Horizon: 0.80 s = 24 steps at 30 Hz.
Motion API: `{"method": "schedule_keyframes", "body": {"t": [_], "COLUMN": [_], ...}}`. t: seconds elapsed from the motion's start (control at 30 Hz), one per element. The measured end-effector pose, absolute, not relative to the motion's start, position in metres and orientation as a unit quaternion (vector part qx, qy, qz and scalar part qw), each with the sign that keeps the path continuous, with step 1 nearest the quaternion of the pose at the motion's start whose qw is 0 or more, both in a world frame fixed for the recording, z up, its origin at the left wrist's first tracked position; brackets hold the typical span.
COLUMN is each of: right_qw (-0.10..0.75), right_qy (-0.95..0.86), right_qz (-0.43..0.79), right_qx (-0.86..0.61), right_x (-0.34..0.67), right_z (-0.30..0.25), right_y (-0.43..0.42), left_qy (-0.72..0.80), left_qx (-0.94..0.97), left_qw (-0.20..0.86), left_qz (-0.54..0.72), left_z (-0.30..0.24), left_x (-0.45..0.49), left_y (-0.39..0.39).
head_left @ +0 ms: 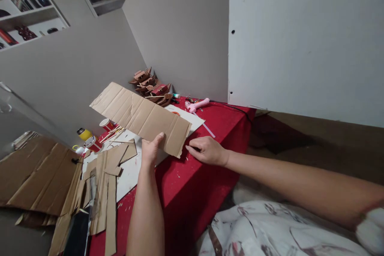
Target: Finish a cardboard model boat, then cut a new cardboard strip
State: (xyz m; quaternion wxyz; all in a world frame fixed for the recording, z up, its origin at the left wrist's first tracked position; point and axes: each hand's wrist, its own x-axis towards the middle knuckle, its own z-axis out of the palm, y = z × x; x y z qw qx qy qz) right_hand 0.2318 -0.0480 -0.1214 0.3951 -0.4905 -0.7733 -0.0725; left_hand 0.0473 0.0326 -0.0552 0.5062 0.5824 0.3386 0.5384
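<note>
A long rectangular piece of cardboard (141, 116) with crease lines across it is held up at a slant over the table. My left hand (151, 148) grips its lower edge, the thumb lying on the near face and the other fingers hidden behind. Just off the right end of the cardboard, my right hand (208, 151) is closed with its fingers curled and pinched together. Whatever may be between those fingertips is too small or hidden to make out. A small gap shows between this hand and the torn cardboard edge.
Cut cardboard strips (111, 208) and a large folded cardboard sheet (36, 172) lie at the left. On the red tablecloth (180, 188) rest a white board (127, 180), a pink glue gun (197, 105), red-and-white cups (93, 144) and brown model boats (153, 88). A white panel (300, 40) stands at the right.
</note>
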Motion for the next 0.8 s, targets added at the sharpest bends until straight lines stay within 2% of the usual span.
{"method": "schedule_keyframes", "body": {"t": [0.6,0.7,0.8], "right_qw": [0.419,0.425,0.447], "right_qy": [-0.781,-0.783,-0.769], "right_qz": [-0.061,-0.033,0.054], "right_qx": [-0.459,-0.454,-0.453], "right_x": [0.236,0.235,0.237], "right_z": [-0.119,-0.122,-0.117], "right_y": [-0.048,-0.050,-0.051], "left_qy": [0.376,0.386,0.397], "left_qx": [0.534,0.526,0.522], "left_qw": [0.528,0.535,0.534], "left_qz": [0.543,0.536,0.534], "left_z": [-0.060,-0.060,-0.060], "left_x": [0.042,0.038,0.032], "left_y": [0.040,0.038,0.038]}}
